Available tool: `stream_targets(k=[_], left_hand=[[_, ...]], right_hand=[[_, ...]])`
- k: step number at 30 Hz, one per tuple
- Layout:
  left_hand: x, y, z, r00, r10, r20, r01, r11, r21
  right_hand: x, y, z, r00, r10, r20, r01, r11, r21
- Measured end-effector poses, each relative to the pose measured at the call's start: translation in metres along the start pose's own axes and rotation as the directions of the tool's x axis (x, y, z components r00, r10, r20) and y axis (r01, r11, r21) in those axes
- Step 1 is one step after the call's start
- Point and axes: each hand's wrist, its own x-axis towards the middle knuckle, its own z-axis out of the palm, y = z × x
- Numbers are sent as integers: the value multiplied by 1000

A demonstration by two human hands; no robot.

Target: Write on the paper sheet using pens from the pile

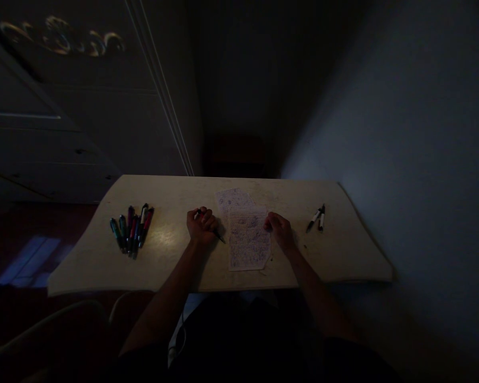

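Observation:
My left hand (201, 226) is closed around a dark pen (220, 236), whose tip points down and right toward the scribbled sheet of paper (249, 239). That sheet is covered in dense blue-violet ink marks and overlaps a second marked sheet (234, 197) behind it. At the right edge of the front sheet, my right hand (280, 230) has its fingers curled together, their tips at the paper. Whether they pinch the edge or something small is too dark to tell.
A bunch of several coloured pens (132, 230) lies at the left of the pale table (171, 266). Two or three white-and-black pens (316, 218) lie at the right. A light wall (431, 159) borders the right side, and a cabinet (104, 106) stands behind on the left.

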Motion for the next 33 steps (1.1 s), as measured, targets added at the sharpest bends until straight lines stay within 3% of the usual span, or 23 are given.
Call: stream_targets(k=[15,33], left_hand=[[4,-2,-1,1000,3,8,-3,1000,-30],[7,-1,0,999,6,42,-5,999,-44]], right_hand=[[3,0,1,1000,26,-3,-26,992,126],[6,5,-1,999,26,-22,-24,994,106]])
